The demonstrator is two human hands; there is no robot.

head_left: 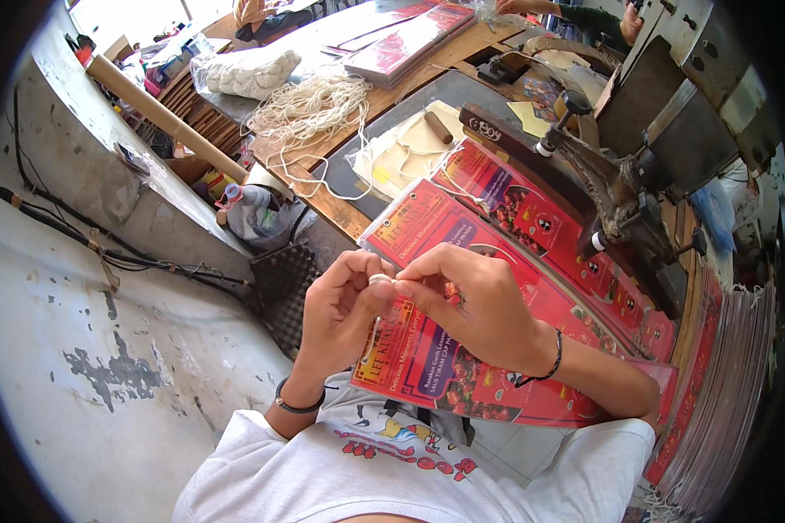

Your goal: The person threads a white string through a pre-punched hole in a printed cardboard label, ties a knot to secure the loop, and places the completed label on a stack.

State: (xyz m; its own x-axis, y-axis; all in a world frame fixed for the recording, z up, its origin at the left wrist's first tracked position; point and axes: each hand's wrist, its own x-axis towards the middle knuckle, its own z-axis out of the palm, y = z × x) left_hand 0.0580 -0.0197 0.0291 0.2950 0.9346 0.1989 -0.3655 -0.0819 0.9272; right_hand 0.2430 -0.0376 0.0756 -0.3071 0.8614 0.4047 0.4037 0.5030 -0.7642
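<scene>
My left hand point(344, 305) and my right hand point(475, 305) meet above a red printed sheet point(532, 388) with pictures of food. Both hands are closed, fingertips pinching a thin white cord point(379, 280) between them. A loop of the cord shows at my left thumb, and a short length hangs below it. The sheet lies under my hands and right forearm, its near edge at my shirt. Beneath it and to its far right lie more red sheets point(576, 253), one with white cord at its top end.
A heap of white cord point(314, 109) lies on the wooden table point(414, 87), near a brown wooden peg point(438, 127). A dark metal machine point(619, 187) stands at right. Stacked sheets point(715, 383) stand far right. A peeling wall point(148, 314) runs along the left. Another person's hand point(528, 7) shows at the top.
</scene>
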